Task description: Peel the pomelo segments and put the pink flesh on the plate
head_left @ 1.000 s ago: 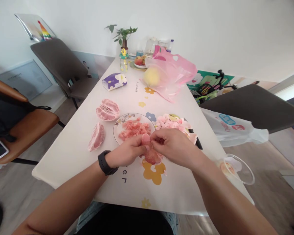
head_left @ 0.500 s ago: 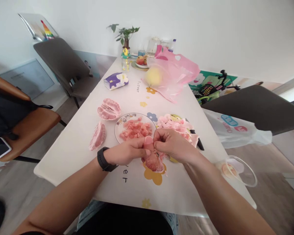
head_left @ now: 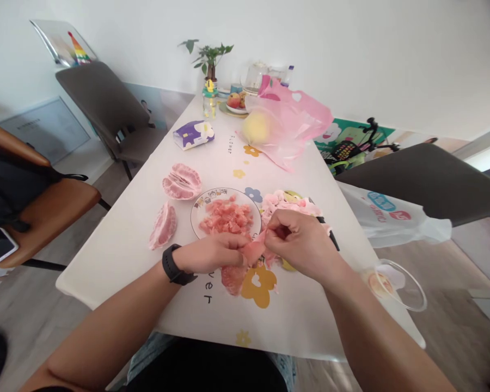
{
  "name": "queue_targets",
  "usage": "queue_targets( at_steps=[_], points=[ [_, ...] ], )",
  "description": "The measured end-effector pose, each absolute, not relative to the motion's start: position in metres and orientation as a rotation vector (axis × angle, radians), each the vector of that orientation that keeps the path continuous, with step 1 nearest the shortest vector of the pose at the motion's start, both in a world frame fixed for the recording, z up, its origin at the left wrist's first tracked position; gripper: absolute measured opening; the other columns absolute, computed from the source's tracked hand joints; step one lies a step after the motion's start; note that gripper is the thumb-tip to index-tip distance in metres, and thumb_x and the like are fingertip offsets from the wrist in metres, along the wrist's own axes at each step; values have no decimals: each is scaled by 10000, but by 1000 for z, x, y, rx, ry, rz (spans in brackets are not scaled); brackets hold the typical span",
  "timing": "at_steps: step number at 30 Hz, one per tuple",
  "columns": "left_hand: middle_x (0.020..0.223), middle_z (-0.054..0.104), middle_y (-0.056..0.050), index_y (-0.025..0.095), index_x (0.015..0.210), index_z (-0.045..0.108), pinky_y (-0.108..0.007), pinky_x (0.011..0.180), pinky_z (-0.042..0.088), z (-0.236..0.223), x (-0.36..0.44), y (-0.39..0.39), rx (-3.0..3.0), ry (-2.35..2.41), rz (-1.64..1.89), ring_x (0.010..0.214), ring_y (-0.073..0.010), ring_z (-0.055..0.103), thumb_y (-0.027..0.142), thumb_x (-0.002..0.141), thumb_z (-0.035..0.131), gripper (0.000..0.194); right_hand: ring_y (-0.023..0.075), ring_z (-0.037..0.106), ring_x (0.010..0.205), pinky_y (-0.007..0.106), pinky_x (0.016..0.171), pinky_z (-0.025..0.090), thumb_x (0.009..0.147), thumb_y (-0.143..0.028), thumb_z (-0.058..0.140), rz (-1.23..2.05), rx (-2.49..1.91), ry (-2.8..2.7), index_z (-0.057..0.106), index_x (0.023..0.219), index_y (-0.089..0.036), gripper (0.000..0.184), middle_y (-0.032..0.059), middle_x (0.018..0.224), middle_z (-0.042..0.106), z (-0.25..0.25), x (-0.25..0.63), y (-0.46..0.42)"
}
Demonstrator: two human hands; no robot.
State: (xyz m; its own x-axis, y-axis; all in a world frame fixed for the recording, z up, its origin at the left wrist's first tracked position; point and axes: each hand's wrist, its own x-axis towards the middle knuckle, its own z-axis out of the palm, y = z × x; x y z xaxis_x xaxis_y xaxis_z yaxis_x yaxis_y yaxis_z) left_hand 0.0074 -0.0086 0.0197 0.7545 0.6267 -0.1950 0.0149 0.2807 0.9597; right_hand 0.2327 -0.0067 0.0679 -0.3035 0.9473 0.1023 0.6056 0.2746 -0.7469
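My left hand [head_left: 214, 253], with a black band on its wrist, is closed on a pink pomelo segment [head_left: 233, 279] that hangs below its fingers. My right hand [head_left: 294, 237] pinches a strip of pale membrane [head_left: 258, 247] that stretches from the segment. Just beyond both hands, a round white plate [head_left: 196, 215] holds a pile of peeled pink pulp [head_left: 226, 215]. Two larger pomelo pieces, an opened chunk [head_left: 182, 181] and a wedge [head_left: 163, 226], lie left of the plate. A heap of pink-white peelings [head_left: 286, 204] sits behind my right hand, which partly hides it.
Farther back stand a purple tissue pack [head_left: 194, 134], a pink plastic bag [head_left: 298, 117] with a yellow fruit [head_left: 256, 128], a lidded bottle [head_left: 209, 100] and a potted plant [head_left: 211, 60]. A white bag [head_left: 387, 218] hangs at the table's right side. Chairs flank the table.
My right hand has moved slightly right, drawing the membrane away from the segment. The segment in my left hand has swung left and down.
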Motion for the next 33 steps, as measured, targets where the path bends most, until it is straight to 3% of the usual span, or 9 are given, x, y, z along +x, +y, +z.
queue_targets(
  at_steps=[5, 9, 14, 19, 25, 30, 33],
  points=[
    [732, 569, 25, 188, 803, 588, -274, 635, 394, 22, 9, -11, 1275, 677, 468, 683, -131, 519, 243, 792, 611, 61, 142, 608, 548, 271, 505, 457, 803, -251, 672, 1451, -1333, -1715, 629, 809, -238, 46, -35, 684, 631, 68, 240, -3],
    [693, 561, 30, 207, 763, 499, -264, 583, 384, 19, 13, -13, 1296, 730, 539, 618, -119, 507, 231, 788, 600, 108, 151, 659, 667, 274, 559, 514, 826, -359, 786, 1526, -1206, -1551, 711, 1013, -240, 234, 1, 870, 716, 61, 237, -6],
    [618, 584, 41, 237, 794, 430, -272, 538, 418, 20, 17, -16, 1307, 777, 521, 550, -136, 537, 250, 853, 554, 138, 130, 604, 608, 271, 567, 488, 885, -462, 790, 1426, -1298, -1557, 743, 841, -209, 261, 0, 718, 692, 48, 233, -10],
    [642, 425, 71, 230, 736, 370, -261, 540, 323, 24, 20, -15, 1600, 896, 645, 564, -96, 387, 181, 817, 548, 202, 120, 586, 549, 265, 519, 482, 895, -491, 781, 1400, -1342, -1360, 687, 812, -219, 299, -12, 694, 698, 37, 228, -11],
    [718, 398, 53, 222, 729, 372, -289, 620, 327, 22, 19, -14, 1785, 847, 720, 661, -119, 388, 118, 787, 539, 205, 124, 518, 431, 240, 361, 349, 788, -557, 853, 1582, -1309, -1129, 604, 775, -227, 413, -27, 582, 637, 37, 223, -8],
    [800, 478, 23, 210, 812, 480, -309, 701, 372, 27, 18, -15, 1838, 801, 795, 747, -148, 444, 151, 874, 550, 111, 119, 577, 513, 240, 475, 468, 731, -520, 927, 1644, -1205, -984, 598, 766, -214, 451, -18, 606, 657, 42, 219, -12],
    [833, 517, 9, 203, 866, 526, -310, 714, 398, 29, 17, -16, 1749, 768, 760, 763, -154, 474, 206, 926, 564, 71, 115, 559, 505, 249, 466, 460, 731, -498, 936, 1677, -1148, -938, 592, 755, -216, 445, -16, 616, 655, 41, 217, -14]
  ],
)
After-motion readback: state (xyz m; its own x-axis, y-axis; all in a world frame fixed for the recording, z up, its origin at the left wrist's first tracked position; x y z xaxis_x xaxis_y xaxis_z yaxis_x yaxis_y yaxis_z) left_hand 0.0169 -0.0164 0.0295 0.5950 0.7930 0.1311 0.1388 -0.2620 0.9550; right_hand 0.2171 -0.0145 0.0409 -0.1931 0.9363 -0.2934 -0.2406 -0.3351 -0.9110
